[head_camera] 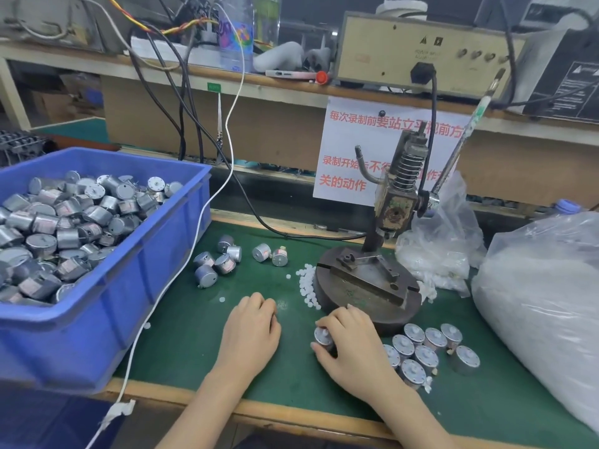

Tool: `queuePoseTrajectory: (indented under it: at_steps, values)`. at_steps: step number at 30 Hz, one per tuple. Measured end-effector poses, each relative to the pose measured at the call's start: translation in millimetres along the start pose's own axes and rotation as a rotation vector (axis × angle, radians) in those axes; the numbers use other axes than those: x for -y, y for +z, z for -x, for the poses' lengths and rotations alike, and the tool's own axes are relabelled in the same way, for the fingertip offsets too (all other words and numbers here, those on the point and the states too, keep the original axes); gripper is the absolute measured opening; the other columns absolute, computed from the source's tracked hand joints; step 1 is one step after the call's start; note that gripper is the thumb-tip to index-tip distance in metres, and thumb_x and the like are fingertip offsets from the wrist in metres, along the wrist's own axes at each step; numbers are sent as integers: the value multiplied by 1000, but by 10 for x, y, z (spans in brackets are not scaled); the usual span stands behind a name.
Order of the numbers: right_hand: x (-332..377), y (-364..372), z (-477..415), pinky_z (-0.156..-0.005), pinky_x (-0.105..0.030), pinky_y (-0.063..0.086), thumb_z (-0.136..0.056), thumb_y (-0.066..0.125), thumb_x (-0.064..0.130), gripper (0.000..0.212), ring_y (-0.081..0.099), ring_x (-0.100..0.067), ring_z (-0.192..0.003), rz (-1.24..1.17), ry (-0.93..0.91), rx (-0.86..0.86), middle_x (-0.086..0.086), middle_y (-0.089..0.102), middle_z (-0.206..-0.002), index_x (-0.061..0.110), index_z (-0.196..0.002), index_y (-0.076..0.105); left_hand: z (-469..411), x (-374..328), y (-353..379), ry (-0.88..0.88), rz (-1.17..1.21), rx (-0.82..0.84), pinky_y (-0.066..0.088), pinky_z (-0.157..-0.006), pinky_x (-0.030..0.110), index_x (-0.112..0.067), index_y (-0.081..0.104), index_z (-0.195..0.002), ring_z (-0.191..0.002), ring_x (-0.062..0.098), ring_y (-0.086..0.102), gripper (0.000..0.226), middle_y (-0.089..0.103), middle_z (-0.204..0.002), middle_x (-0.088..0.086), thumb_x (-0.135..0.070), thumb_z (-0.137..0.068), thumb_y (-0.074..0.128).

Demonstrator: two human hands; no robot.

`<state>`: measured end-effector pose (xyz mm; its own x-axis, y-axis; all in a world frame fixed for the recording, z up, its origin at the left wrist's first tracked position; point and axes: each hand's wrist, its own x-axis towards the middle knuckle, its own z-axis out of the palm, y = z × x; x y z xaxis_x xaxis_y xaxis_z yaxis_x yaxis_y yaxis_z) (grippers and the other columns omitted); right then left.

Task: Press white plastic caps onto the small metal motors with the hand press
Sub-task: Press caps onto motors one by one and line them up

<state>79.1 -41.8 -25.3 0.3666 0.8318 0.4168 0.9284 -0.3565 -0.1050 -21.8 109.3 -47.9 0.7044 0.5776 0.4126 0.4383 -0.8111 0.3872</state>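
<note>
Mid-batch at a bench topped with a green mat point(194, 335). One small metal motor point(322, 336) pinched by its sides in the right hand point(351, 343), thumb and fingers curled round it, just in front of the round base of the hand press point(393, 202). Knuckles-up on the mat a little further left, the left hand point(251, 325), fingers tucked under (impossible to tell whether pinching a cap or nothing at all). Nothing seated on the press's fixture plate, and the lever point(460, 147) raised, no hand on it. Loose white caps point(308, 286) scattered against the left edge of the base, near both hands. Just right of the held motor, a tight cluster of upright motors point(424, 348), about nine, each seemingly with a pale hub on top and so judged already capped. Left to do, by the look of it: a handful of bare motors point(223, 257) lying on the mat beyond the left hand, plus a blue bin point(97, 319) heaped with many more at far left. Early in the job, with the held motor not yet under the ram.
</note>
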Motion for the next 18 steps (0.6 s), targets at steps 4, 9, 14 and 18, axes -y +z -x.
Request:
queuePoseTrajectory:
  at_steps: [4, 9, 14, 18]
  values:
    - [49, 29, 22, -97, -32, 45, -63, 68, 30, 15, 58, -13, -67, 34, 4, -51, 10, 55, -68, 21, -74, 62, -64, -48, 14, -158, 109, -25, 35, -68, 25, -16, 62, -90, -91, 17, 49, 13, 54, -90, -4, -19, -87, 49]
    - [64, 92, 30, -95, -29, 34, -77, 59, 33, 22, 63, -12, -73, -4, 52, -166, 9, 63, -76, 16, -88, 68, -251, -194, 112, -140, 289, 73, 43, -79, 26, -17, 63, -102, -99, 14, 52, 16, 55, -98, -4, -21, -89, 54]
    - [93, 61, 43, -90, -27, 36, -88, 39, 27, 35, 65, -21, -76, -88, 109, -251, 0, 65, -80, 8, -94, 68, -368, -295, 238, -47, 185, 136, 39, -88, 27, -18, 60, -116, -106, 17, 46, 28, 55, -109, 0, -29, -91, 54]
    - [95, 78, 29, -88, -28, 37, -88, 39, 26, 32, 64, -19, -73, -55, 98, -277, 2, 66, -79, 10, -88, 67, -374, -332, 278, 26, 94, 155, 36, -89, 26, -23, 61, -116, -105, 18, 43, 27, 53, -110, -2, -31, -92, 52]
